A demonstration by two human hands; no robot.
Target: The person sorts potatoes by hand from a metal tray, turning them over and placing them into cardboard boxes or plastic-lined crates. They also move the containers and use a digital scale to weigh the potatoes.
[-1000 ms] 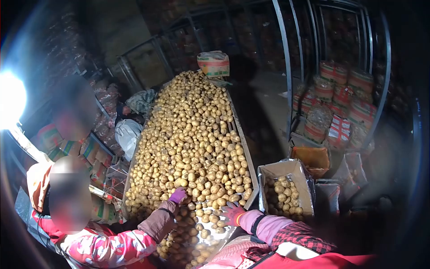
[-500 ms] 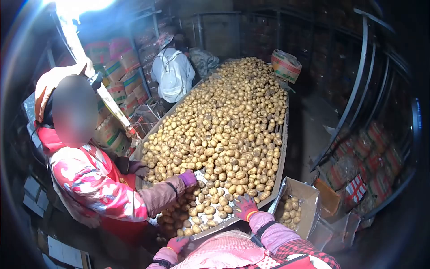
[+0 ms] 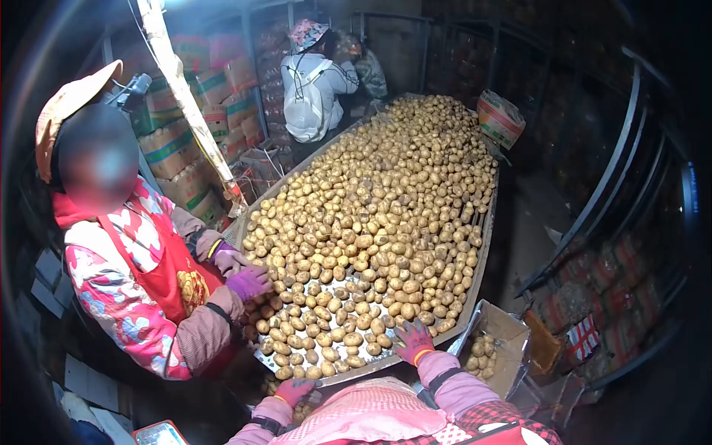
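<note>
Potatoes (image 3: 363, 222) cover a long metal-rimmed sorting table (image 3: 475, 278), spread thinner at the near end where its pale surface shows. My right hand (image 3: 414, 343), in a pinkish-purple glove, rests at the near right rim beside the potatoes, fingers spread and holding nothing. At the near left rim is my left hand (image 3: 295, 390), also gloved. Its fingers look stretched out along the edge, with nothing visible in them. Below my right hand's side stands an open cardboard box (image 3: 508, 334) with potatoes (image 3: 482, 356) inside.
A co-worker (image 3: 148, 274) in a red apron stands at the left with both gloved hands at the potatoes. Another person (image 3: 311, 89) with a white backpack is at the far left side. Stacked cartons (image 3: 167, 148), a slanting pole (image 3: 182, 89) and a far-right carton (image 3: 500, 119) surround the table.
The view has shifted, so the table sits further right. The co-worker's hands have drawn back toward the left edge. More potatoes lie across the near end. My hands stay at the rim.
</note>
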